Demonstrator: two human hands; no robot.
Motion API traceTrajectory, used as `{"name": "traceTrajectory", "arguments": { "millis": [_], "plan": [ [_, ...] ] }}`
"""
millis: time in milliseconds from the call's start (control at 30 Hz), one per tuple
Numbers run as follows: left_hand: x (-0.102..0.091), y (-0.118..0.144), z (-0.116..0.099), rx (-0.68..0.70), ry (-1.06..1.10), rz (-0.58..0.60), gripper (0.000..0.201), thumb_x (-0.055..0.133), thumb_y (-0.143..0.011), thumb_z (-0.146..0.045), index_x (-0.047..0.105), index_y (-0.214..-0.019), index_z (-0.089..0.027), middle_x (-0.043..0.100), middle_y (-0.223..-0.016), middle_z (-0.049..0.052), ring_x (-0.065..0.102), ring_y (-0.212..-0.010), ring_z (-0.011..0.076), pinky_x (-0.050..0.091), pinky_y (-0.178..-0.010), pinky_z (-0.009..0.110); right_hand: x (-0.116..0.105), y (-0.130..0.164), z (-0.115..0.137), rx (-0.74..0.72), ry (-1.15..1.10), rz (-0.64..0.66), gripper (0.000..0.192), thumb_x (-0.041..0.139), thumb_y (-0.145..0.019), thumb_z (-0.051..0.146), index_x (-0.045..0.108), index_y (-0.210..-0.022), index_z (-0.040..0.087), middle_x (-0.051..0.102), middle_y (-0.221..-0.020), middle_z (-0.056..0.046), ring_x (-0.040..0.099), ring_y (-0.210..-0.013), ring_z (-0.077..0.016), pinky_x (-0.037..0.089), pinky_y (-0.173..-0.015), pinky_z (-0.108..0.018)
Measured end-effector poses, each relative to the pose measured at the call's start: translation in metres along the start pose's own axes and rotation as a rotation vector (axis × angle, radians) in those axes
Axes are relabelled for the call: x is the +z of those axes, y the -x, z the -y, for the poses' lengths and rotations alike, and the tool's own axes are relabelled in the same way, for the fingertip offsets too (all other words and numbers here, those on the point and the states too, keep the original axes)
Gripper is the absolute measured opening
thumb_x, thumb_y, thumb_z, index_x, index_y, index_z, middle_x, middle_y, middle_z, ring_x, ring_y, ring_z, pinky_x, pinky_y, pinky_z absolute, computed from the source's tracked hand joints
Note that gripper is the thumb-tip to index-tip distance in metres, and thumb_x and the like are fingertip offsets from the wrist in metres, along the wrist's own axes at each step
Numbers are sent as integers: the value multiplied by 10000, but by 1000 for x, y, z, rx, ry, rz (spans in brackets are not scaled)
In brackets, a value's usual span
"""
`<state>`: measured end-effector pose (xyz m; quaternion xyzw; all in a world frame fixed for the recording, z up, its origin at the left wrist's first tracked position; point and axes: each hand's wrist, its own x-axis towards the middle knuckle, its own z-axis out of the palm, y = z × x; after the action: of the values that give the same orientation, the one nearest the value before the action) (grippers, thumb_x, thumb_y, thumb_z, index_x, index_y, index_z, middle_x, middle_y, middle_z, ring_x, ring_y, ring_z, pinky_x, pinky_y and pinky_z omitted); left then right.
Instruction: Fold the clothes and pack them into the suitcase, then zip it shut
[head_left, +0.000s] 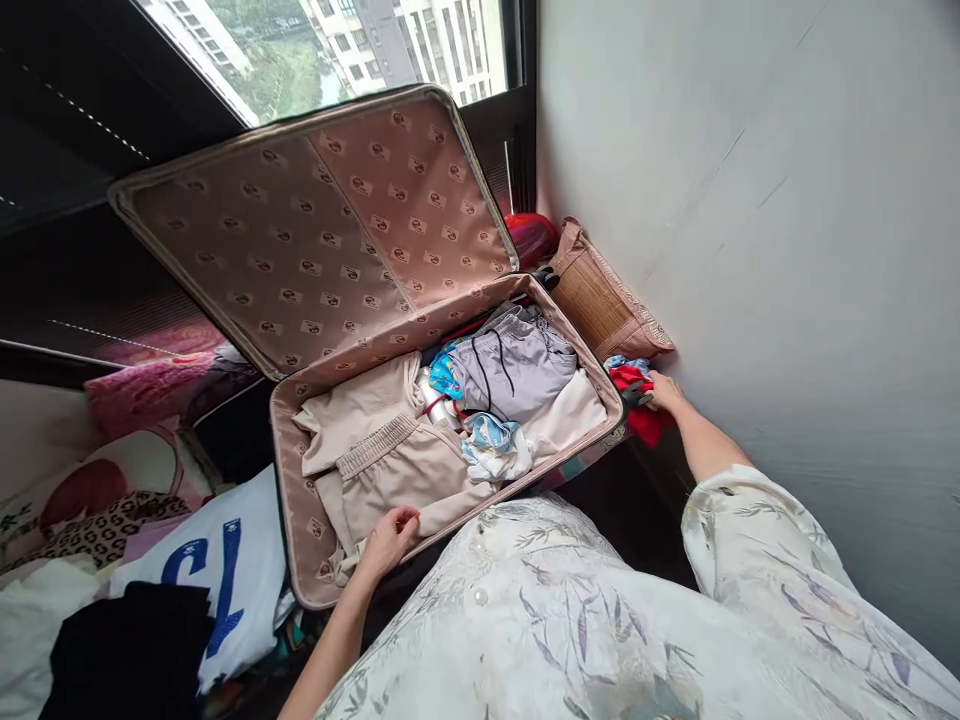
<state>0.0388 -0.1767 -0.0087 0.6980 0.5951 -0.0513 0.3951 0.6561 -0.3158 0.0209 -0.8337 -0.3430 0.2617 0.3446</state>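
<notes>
An open suitcase (294, 520) with a beige patterned lining lies in front of me, its lid (315, 230) propped up toward the window. Inside lie beige trousers (397, 465), grey shorts (517, 365), a white garment (566, 410) and small blue-and-white clothes (491, 445). My left hand (388, 540) rests on the beige trousers at the suitcase's near edge, fingers curled on the fabric. My right hand (664, 392) reaches past the suitcase's right corner and grips a red cloth (637, 400) by the wall.
A woven tan bag (604, 300) leans against the white wall (750, 250); a red object (531, 235) sits behind it. To the left lie a white shirt with blue print (217, 560), a black garment (127, 650) and pink bedding (157, 385). A window is behind the lid.
</notes>
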Motion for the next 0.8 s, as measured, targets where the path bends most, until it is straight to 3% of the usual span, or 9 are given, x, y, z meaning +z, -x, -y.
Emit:
{"name": "traceTrajectory", "arguments": {
  "millis": [167, 267, 433, 533, 667, 800],
  "plan": [
    [0, -1, 1, 3, 20, -1, 344, 525, -751, -478, 699, -860, -202, 772, -815, 69, 725, -772, 250, 546, -770, 331, -38, -29, 4, 130, 102, -30, 317, 792, -804, 257, 722, -1089, 135, 741, -999, -102, 693, -972, -236, 559, -899, -379],
    [0, -2, 1, 12, 26, 24, 341, 522, -751, -482, 695, -855, -208, 774, -820, 65, 722, -777, 253, 542, -784, 338, -68, -45, 12, 177, 86, -66, 281, 776, -732, 224, 740, -996, 132, 741, -832, -71, 698, -876, -232, 558, -835, -346],
    [1, -5, 3, 47, 25, 60, 372, 498, -757, -507, 691, -861, -206, 769, -814, 65, 711, -773, 251, 532, -775, 340, -112, -42, 58, 196, -417, -180, 207, 754, -663, 195, 693, -856, 149, 721, -732, -40, 652, -698, -174, 541, -699, -307],
    [1, -6, 3, 67, 47, 64, 366, 500, -765, -504, 690, -860, -206, 765, -809, 62, 714, -780, 248, 533, -767, 334, -125, -28, 96, 137, -646, -146, 144, 692, -655, 152, 663, -794, 172, 714, -729, -35, 624, -666, -149, 525, -694, -307],
    [2, -2, -2, 83, 81, 39, 330, 512, -768, -464, 693, -857, -203, 770, -832, 70, 720, -810, 250, 535, -788, 337, -110, -10, 128, 130, -754, -84, 45, 654, -652, 195, 610, -649, 206, 633, -610, -23, 557, -592, -141, 507, -653, -310],
    [2, 4, -10, 91, 129, -15, 266, 518, -775, -405, 676, -832, -199, 764, -843, 78, 710, -805, 238, 533, -783, 332, -50, 7, 142, 111, -847, 150, 105, 671, -591, 220, 567, -581, 230, 601, -568, -14, 525, -538, -142, 480, -564, -291]
  ]
}}
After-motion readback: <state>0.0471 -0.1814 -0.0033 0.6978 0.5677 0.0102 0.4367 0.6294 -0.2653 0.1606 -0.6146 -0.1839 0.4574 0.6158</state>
